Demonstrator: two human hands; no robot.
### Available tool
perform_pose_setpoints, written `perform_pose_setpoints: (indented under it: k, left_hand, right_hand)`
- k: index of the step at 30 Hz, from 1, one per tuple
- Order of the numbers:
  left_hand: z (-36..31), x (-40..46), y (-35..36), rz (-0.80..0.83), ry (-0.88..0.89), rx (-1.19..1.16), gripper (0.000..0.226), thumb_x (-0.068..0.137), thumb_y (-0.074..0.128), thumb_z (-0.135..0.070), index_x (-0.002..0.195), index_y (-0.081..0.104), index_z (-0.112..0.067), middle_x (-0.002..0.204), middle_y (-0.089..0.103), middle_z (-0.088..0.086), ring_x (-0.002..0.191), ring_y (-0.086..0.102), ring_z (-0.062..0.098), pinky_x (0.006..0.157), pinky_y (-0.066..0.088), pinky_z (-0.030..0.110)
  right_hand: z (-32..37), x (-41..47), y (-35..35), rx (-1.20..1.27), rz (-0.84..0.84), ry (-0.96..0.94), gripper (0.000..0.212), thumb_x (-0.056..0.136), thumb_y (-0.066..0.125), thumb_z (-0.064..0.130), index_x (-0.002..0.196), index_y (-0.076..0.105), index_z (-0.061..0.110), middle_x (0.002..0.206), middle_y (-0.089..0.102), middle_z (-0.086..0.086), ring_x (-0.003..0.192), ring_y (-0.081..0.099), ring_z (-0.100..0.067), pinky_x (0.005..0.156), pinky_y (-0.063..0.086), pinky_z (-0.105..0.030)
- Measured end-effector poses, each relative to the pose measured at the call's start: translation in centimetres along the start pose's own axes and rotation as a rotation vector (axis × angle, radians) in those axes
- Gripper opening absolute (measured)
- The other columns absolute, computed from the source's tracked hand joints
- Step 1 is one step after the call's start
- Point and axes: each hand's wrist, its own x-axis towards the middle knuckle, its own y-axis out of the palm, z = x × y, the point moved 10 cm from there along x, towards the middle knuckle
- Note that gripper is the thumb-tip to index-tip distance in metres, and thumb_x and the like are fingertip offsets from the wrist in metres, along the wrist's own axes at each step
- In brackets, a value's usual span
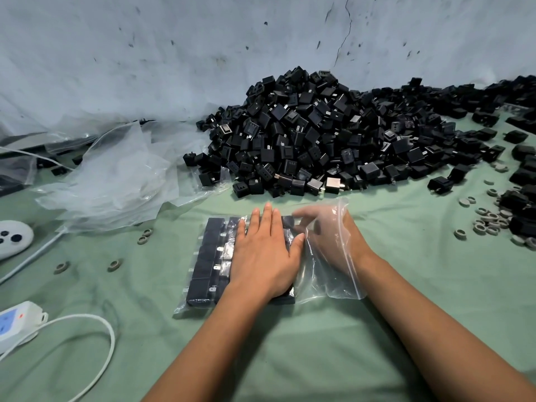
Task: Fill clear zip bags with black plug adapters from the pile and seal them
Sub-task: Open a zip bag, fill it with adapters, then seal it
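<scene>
A clear zip bag (pixel 324 280) lies on the green cloth in front of me, its mouth facing right. Rows of black plug adapters (pixel 210 256) fill its left part. My left hand (pixel 264 253) lies flat on top of the bag, fingers spread, pressing the adapters down. My right hand (pixel 330 239) is inside the bag's open end, seen through the plastic, fingertips touching the adapters at the far edge. A big pile of loose black plug adapters (pixel 319 134) rises just behind the bag.
Crumpled empty clear bags (pixel 116 175) lie at the back left. Grey rings (pixel 487 221) are scattered at the right and a few at the left. A white power strip (pixel 14 320) with its cable and a white remote (pixel 11 236) sit at the left edge. A grey wall stands behind.
</scene>
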Motion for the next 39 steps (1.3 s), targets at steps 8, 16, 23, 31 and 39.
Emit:
perform_pose_setpoints:
  k: [8,16,23,31,39]
  left_hand:
    - [0.0,0.1,0.1,-0.018,0.017,-0.026,0.078,0.101,0.006,-0.067,0.165,-0.004,-0.023,0.170,-0.017,-0.004,0.158,-0.012,0.021,0.129,-0.003,0.048]
    - [-0.3,0.1,0.1,-0.005,0.030,-0.022,0.075,0.101,0.003,-0.065,0.165,-0.001,-0.026,0.172,-0.006,-0.007,0.159,-0.010,0.022,0.128,-0.005,0.049]
    - [-0.3,0.2,0.2,0.004,0.030,-0.014,0.075,0.102,0.007,-0.065,0.165,-0.001,-0.025,0.172,-0.004,-0.006,0.159,-0.009,0.023,0.128,-0.003,0.052]
    - [-0.3,0.1,0.1,-0.010,0.045,-0.040,0.065,0.102,0.008,-0.065,0.162,0.000,-0.042,0.171,-0.008,-0.009,0.159,-0.010,0.027,0.127,-0.007,0.053]
    - [-0.4,0.2,0.0,0.005,0.036,-0.044,0.061,0.104,0.011,-0.062,0.162,0.003,-0.045,0.172,-0.005,-0.011,0.159,-0.009,0.027,0.127,-0.007,0.052]
  right_hand:
    - [1.1,0.0,0.6,-0.045,0.059,-0.118,0.028,0.095,0.068,0.008,0.112,0.079,0.027,0.101,0.071,0.009,0.093,0.070,-0.004,0.084,0.061,-0.030]
    - [0.0,0.5,-0.5,-0.057,0.055,0.000,0.022,0.092,0.070,0.005,0.109,0.079,0.016,0.103,0.076,-0.001,0.083,0.069,-0.003,0.074,0.059,-0.020]
    - [-5.1,0.1,-7.4,-0.271,-0.243,0.431,0.023,0.086,0.072,0.013,0.067,0.074,0.026,0.071,0.074,0.001,0.064,0.071,-0.019,0.066,0.063,-0.040]
    - [-1.5,5.9,-10.5,-0.338,-0.378,0.126,0.014,0.097,0.063,0.023,0.095,0.077,0.022,0.083,0.071,0.008,0.089,0.067,-0.022,0.082,0.054,-0.038]
    - [-2.2,9.7,-1.7,-0.666,0.140,-0.001,0.020,0.090,0.076,0.024,0.106,0.065,0.020,0.114,0.055,-0.003,0.116,0.047,-0.027,0.092,0.045,-0.038]
